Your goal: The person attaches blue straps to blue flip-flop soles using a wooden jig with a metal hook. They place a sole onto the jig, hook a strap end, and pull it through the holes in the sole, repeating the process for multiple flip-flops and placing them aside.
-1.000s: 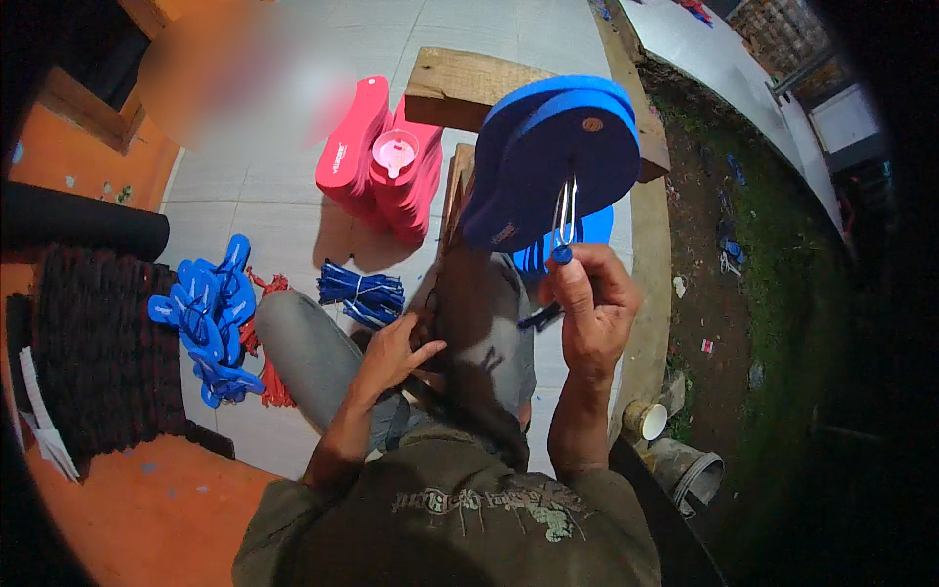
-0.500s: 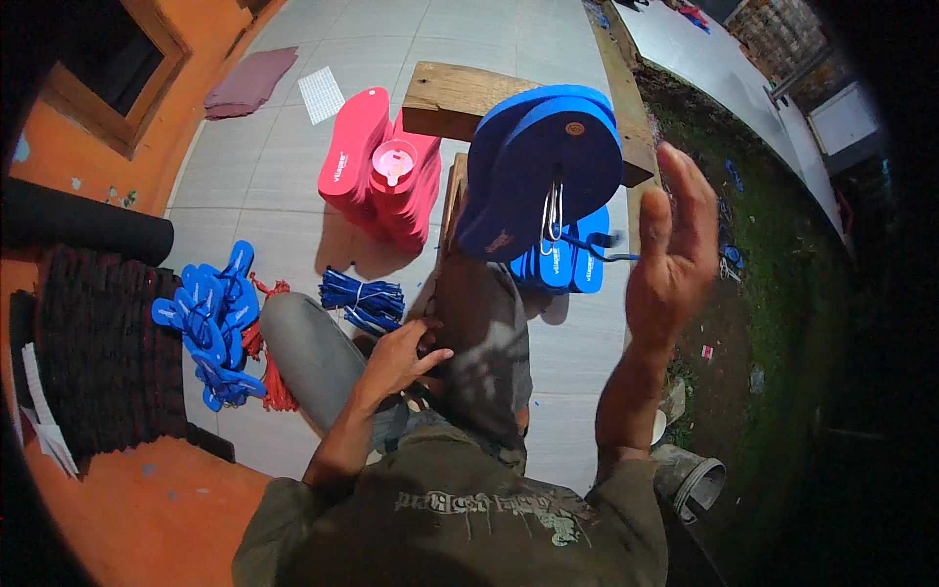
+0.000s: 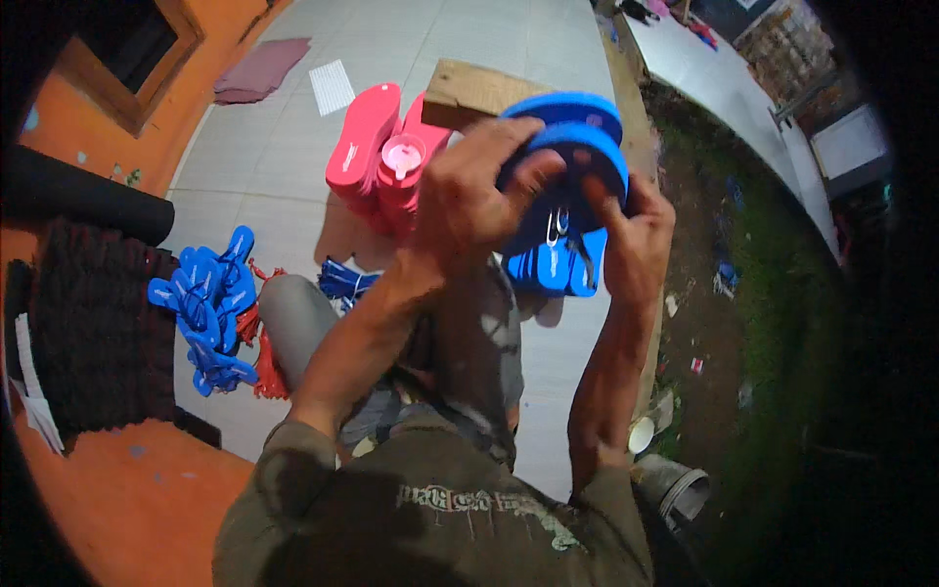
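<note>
Both hands hold the blue sole (image 3: 577, 147) up in the air, left hand (image 3: 469, 196) gripping its edge, right hand (image 3: 636, 230) under it near the strap (image 3: 558, 230). I think the strap plug can slip out if the sole bends too much.

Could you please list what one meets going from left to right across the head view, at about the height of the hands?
Dark woven mat → pile of blue sandal straps → stack of pink sandal soles → left hand → blue sandal sole → right hand → grassy ground.
</note>
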A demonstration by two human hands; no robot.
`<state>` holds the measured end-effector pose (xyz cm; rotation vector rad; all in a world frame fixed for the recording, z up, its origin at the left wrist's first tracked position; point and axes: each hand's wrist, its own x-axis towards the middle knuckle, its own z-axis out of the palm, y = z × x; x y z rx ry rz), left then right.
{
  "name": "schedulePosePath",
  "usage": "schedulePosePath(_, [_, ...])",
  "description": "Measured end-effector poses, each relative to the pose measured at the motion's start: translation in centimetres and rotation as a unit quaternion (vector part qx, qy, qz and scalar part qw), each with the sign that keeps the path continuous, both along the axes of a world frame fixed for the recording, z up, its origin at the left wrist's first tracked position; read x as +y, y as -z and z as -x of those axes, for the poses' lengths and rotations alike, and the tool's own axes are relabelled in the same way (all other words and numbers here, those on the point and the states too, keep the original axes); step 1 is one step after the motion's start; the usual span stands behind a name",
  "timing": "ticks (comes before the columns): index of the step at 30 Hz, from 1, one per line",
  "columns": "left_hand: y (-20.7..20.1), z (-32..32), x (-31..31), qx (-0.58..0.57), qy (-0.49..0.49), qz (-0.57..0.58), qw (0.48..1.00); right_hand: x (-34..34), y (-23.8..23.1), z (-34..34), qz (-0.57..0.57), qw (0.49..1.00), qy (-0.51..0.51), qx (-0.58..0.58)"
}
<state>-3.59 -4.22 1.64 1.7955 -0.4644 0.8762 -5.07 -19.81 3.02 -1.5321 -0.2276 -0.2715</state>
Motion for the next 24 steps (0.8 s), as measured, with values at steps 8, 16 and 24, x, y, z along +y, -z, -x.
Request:
schedulePosePath(8, [-0.6, -1.0, -1.4, 0.181, 0.153, 0.090, 0.967, 1.2, -1.7, 0.5, 0.031, 0.996, 0.076, 0.043])
schedulePosePath(16, [4.0, 1.2, 2.1, 0.077, 0.160, 0.073, 0.981, 3.1, 0.9, 1.3, 0.112, 0.985, 0.068, -0.116])
schedulePosePath(24, [7.0, 9.8, 3.2, 0.317, 0.252, 0.081, 0.911, 1.1, 5.6, 10.4, 0.049, 0.991, 0.012, 0.124])
